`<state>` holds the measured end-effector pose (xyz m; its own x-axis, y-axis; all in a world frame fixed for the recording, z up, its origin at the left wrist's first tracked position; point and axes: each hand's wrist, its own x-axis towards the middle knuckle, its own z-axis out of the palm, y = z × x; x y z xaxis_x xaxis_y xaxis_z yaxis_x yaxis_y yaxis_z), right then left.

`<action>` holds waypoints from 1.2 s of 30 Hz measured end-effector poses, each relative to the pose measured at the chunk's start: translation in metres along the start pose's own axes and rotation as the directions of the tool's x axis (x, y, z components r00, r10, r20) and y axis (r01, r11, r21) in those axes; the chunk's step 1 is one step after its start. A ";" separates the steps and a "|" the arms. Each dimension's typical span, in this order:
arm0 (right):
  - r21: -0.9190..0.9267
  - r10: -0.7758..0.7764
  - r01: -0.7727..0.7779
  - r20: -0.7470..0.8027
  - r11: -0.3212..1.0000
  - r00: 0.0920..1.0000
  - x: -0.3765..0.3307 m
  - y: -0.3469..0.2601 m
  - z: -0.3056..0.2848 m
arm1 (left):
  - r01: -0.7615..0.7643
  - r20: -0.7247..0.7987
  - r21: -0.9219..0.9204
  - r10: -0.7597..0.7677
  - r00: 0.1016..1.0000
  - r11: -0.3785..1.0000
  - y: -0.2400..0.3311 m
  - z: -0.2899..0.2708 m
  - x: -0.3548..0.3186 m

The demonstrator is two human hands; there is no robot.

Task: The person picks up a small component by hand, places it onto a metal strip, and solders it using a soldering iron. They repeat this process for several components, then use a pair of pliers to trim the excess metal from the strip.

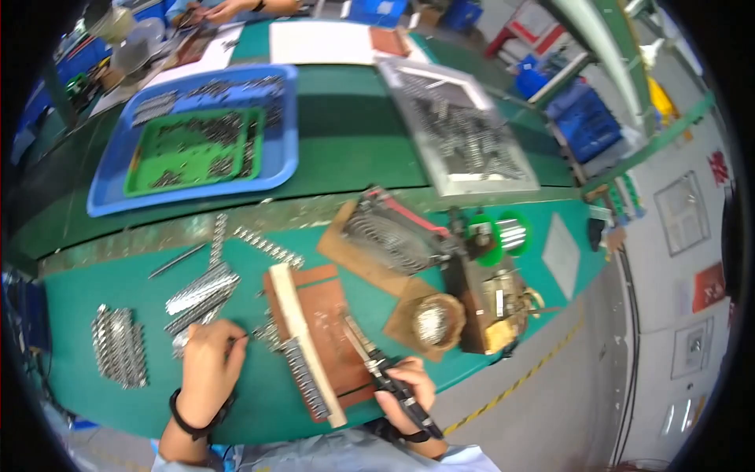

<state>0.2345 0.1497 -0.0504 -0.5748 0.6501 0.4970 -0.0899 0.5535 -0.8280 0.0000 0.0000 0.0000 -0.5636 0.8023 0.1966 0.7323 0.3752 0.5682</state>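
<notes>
My right hand [409, 393] grips the black handle of a soldering iron [385, 370], its metal end pointing up and left over a reddish-brown board [322, 303]. Across that board lies a pale wooden strip [303, 338], with a row of small metal parts [307, 381] along its left side. My left hand [208, 366] is closed in a pinch left of the board; what sits between the fingertips is too small to make out. Next to those fingertips are loose small metal parts [269, 334]. Stacked silver strips of parts [200, 295] lie just beyond the left hand.
More metal strips [119, 346] lie at the left. Behind stand a blue tray [102, 193] holding a green tray [134, 185], and a metal tray of parts [523, 177]. At right are a coiled-wire stand [393, 232], a silvery round bowl [432, 322] and solder spools [511, 234]. Another person's hands [228, 9] work opposite.
</notes>
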 end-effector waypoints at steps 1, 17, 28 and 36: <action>0.005 0.039 -0.039 -0.010 0.999 0.999 -0.006 0.002 0.007 | 0.056 0.053 -0.011 -0.055 0.997 0.998 -0.007 -0.002 0.000; 0.139 0.149 -0.149 0.012 0.979 0.989 0.012 -0.007 -0.008 | 0.564 0.491 -0.661 -0.283 0.824 0.495 0.022 0.009 0.000; 0.134 0.201 -0.194 -0.043 0.972 0.979 0.000 0.002 -0.007 | 0.659 0.608 -0.731 -0.267 0.747 0.178 0.011 0.021 0.000; 0.143 0.205 -0.201 -0.018 0.969 0.979 0.000 0.004 -0.008 | 0.656 0.611 -0.736 -0.253 0.750 0.167 0.014 0.028 0.005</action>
<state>0.2405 0.1561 -0.0511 -0.5662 0.7591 0.3211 -0.0882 0.3316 -0.9393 0.0182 0.0217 -0.0132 -0.3744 0.7905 -0.4847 -0.5286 0.2475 0.8120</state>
